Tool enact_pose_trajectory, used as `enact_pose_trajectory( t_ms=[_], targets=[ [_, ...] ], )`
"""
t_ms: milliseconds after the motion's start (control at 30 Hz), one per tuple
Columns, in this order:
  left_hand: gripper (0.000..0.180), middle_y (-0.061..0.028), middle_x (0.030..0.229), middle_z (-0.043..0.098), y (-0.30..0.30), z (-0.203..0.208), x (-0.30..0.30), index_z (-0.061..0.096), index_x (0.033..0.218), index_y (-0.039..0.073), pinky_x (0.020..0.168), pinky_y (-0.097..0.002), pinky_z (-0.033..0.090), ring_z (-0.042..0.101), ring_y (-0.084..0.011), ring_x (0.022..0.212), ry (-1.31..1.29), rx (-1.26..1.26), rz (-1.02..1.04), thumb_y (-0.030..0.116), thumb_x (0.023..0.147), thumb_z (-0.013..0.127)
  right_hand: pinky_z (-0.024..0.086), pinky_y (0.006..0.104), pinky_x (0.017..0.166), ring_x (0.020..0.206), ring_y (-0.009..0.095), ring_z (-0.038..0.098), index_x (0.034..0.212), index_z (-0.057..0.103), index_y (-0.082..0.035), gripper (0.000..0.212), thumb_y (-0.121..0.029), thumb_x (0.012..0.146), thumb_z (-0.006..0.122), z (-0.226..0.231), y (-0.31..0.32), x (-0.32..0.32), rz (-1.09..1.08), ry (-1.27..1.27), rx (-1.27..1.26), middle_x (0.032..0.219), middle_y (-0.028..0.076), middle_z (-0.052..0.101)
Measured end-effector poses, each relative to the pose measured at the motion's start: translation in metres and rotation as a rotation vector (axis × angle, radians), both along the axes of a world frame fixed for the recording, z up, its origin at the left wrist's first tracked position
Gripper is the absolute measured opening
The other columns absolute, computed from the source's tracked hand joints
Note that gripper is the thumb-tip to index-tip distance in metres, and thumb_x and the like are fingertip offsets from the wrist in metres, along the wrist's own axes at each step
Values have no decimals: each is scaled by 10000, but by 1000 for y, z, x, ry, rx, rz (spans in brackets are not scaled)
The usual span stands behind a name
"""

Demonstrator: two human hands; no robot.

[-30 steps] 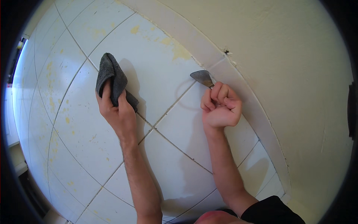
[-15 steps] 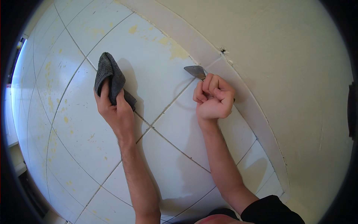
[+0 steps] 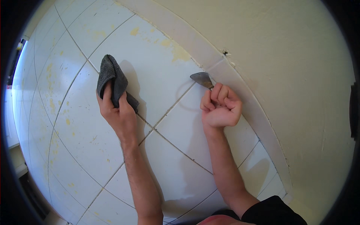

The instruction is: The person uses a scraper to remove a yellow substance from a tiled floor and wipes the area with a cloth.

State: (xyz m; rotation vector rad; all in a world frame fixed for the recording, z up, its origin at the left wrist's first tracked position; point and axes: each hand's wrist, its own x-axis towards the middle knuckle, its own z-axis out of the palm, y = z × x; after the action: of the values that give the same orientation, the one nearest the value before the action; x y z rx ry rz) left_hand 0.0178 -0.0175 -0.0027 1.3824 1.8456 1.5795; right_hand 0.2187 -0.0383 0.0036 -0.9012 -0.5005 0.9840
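Note:
A dark grey cloth (image 3: 117, 79) is bunched in my left hand (image 3: 122, 117), with the thumb and fingers closed around its lower part. My right hand (image 3: 222, 108) is curled round the handle of a putty knife (image 3: 202, 79), whose handle is mostly hidden in the fist. The knife's flat, worn metal blade points up and to the left, close to the skirting and over a grout line. Below both hands lie white floor tiles (image 3: 180, 135) with dirty joints. Whether the blade touches the tile I cannot tell.
Yellowish patches (image 3: 180, 53) stain the tile beside the skirting, and more specks spread over the tiles on the left. A pale skirting strip (image 3: 243, 84) curves along the cream wall (image 3: 300, 75) at the right. A small chipped hole (image 3: 225, 53) marks the skirting's top edge.
My right hand and the putty knife have shifted slightly down and to the right. The left hand with the cloth has barely moved.

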Motion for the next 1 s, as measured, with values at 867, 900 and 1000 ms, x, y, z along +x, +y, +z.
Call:
enact_pose_trajectory(
  t_ms=[867, 900, 1000],
  targets=[
    [352, -163, 1233, 589, 0, 2, 2, 615, 1255, -83, 1014, -342, 442, 589, -282, 1140, -24, -6, -15, -50, 908, 560, 89, 296, 400, 449, 118, 95, 601, 138, -141, 261, -197, 699, 374, 1, 10, -2, 22, -46, -33, 562, 7, 165],
    [353, -164, 1235, 589, 1, 3, 0, 615, 1255, -83, 1018, -342, 439, 588, -285, 1143, -5, -7, -14, -51, 908, 558, 85, 297, 405, 452, 118, 92, 600, 139, -144, 264, -201, 697, 378, 4, 4, -2, -7, 43, -61, 563, 6, 166],
    [351, -164, 1238, 591, 2, 1, 0, 615, 1256, -83, 1026, -343, 433, 585, -287, 1153, -2, 5, -12, -48, 911, 561, 76, 299, 415, 457, 118, 89, 605, 138, -153, 273, -209, 691, 391, 3, 2, -2, -42, 138, -68, 568, 5, 169]
  ],
)
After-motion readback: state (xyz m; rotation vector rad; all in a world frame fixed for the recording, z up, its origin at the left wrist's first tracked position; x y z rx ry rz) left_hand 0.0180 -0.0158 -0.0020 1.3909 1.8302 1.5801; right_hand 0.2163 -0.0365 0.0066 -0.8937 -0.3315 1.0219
